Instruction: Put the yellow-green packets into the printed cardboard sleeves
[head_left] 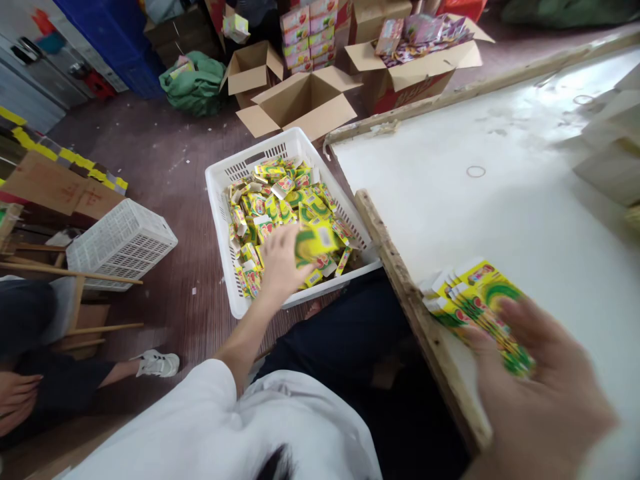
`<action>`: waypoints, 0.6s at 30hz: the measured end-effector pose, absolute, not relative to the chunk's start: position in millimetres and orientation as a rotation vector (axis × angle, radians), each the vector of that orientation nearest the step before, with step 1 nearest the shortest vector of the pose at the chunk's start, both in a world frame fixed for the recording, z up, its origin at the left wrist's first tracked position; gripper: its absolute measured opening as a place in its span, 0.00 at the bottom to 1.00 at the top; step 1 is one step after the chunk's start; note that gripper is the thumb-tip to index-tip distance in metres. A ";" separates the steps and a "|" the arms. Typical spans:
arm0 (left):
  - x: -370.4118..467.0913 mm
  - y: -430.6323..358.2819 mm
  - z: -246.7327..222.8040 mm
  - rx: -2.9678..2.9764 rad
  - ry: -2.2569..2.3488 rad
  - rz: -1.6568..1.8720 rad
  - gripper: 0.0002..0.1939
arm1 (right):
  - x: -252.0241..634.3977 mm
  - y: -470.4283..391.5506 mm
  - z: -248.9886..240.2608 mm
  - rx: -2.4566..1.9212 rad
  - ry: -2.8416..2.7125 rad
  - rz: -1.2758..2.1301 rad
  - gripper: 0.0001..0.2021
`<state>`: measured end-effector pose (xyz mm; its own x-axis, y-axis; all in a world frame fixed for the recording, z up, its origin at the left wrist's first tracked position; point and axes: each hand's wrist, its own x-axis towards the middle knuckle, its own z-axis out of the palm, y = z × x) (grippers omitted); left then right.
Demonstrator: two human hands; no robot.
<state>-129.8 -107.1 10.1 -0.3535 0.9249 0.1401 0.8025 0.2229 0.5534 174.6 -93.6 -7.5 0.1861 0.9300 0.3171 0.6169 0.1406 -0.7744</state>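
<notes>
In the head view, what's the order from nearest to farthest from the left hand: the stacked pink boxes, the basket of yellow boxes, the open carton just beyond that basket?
1. Basket: directly below the left hand.
2. Open carton: past the basket's far end.
3. Pink boxes: stacked behind the carton.

- Crate [219, 220]: on floor [193, 173], left of table [425, 173], just beside its edge.
- Cartons [300, 100] in it: many, loosely heaped.
- Left hand [281, 257]: above the heap, one carton [316, 241] in its grip.
- Right hand [540, 380]: at table's near left edge, holding a stack [480, 313].
- Ring [476, 172]: on table, beyond the stack.
- Behind crate: two big boxes; packs [310, 33] piled past them.
- Sack [194, 83]: left of those boxes.
- Third box [413, 87]: to their right, packets [430, 40] inside.
- Second crate [123, 247]: well left of first; co-worker's shoe [157, 364] nearer.
</notes>
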 end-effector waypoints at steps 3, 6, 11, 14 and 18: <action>-142.2 -106.6 5.2 1.521 2.473 0.715 0.48 | 208.1 -81.9 -23.8 -1.829 -1.645 0.093 0.31; -126.3 -109.7 -3.2 1.660 2.182 0.606 0.42 | 218.1 -75.6 -41.0 -1.849 -1.708 0.071 0.21; -96.1 -114.5 -9.5 1.742 1.774 0.609 0.31 | 215.7 -75.1 -48.9 -1.807 -1.675 0.029 0.25; -93.4 -114.5 -12.4 1.764 1.693 0.640 0.29 | 219.6 -74.3 -48.9 -1.854 -1.674 -0.027 0.22; -91.6 -114.6 -16.7 1.780 1.625 0.640 0.28 | 224.8 -73.5 -49.6 -1.851 -1.707 0.010 0.18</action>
